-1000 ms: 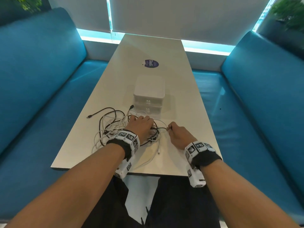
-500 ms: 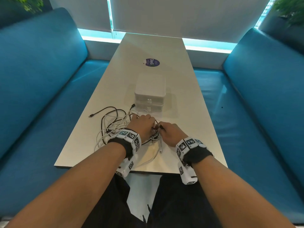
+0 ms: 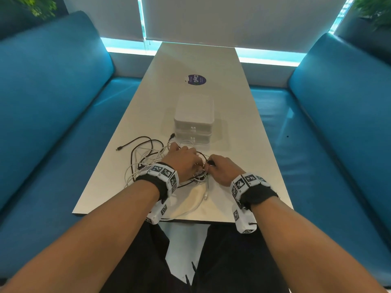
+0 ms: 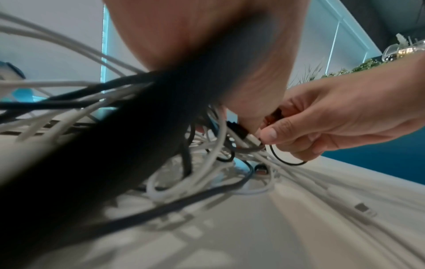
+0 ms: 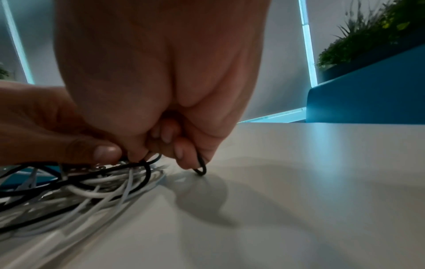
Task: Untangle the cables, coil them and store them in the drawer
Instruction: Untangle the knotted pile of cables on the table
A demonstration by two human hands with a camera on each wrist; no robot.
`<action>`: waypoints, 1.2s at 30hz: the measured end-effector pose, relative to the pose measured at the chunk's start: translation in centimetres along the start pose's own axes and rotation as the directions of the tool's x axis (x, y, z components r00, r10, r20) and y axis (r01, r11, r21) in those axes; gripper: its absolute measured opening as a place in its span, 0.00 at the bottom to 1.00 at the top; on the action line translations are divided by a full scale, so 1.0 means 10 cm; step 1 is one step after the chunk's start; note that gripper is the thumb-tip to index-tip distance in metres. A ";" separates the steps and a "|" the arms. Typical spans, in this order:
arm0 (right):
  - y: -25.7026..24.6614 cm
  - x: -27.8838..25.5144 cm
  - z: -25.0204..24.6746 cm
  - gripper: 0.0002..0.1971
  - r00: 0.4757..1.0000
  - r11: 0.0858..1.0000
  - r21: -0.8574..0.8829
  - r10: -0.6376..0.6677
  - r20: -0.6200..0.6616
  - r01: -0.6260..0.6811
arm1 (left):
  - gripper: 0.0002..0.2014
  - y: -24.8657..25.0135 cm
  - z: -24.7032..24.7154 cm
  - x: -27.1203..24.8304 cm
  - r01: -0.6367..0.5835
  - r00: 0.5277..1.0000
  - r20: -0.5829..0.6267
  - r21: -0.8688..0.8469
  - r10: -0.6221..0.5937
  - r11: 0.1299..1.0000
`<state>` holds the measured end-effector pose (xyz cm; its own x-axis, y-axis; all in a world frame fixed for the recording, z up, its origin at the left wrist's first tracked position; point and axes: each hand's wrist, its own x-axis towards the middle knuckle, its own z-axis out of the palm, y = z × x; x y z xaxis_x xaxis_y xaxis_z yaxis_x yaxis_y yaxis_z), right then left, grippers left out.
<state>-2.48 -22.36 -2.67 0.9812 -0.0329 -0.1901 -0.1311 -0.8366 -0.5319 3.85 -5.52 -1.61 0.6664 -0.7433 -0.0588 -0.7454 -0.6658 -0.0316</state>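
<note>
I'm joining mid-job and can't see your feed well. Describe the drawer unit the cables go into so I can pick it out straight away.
Start at the long pale table running between the two blue benches. On its centre line, just beyond the tangle of cables and nearer than the round dark sticker, stands the drawer unit. It is the only boxy thing there: white, two shut drawers stacked, small knobs facing the person.

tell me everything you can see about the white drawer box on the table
The white drawer box stands on the pale table, just beyond the tangle of cables. It looks like matte plastic with rounded corners, and seems to be two low units stacked. Each front carries a small white pull, and both drawers look closed. Its flat top is bare. A white cable loop lies against its lower front; neither hand touches it.
</note>
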 end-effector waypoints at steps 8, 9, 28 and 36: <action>0.13 0.07 -0.07 0.11 0.992 0.986 0.125 0.119 -0.036 -0.114 | 0.09 -0.03 0.07 0.07 0.101 0.995 0.029 -0.070 -0.100 0.992; 0.19 0.07 -0.10 0.10 0.984 0.979 0.122 0.169 -0.062 -0.160 | 0.09 -0.06 0.09 0.06 0.116 0.993 0.030 -0.060 -0.114 0.991; -0.06 -0.02 0.02 0.10 0.976 0.987 -0.042 -0.159 -0.148 0.155 | 0.20 0.03 0.03 -0.05 0.121 0.993 -0.012 0.033 -0.120 0.992; 0.04 0.03 0.02 0.10 0.983 0.983 -0.170 0.041 -0.179 -0.072 | 0.14 -0.16 0.06 0.10 0.164 0.986 0.068 -0.210 -0.152 0.964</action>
<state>-2.30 -22.55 -3.11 0.9845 -0.1649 -0.0606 -0.1755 -0.9126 -0.3692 5.72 -5.15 -2.27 0.7695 -0.6270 -0.1215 -0.6063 -0.7770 0.1692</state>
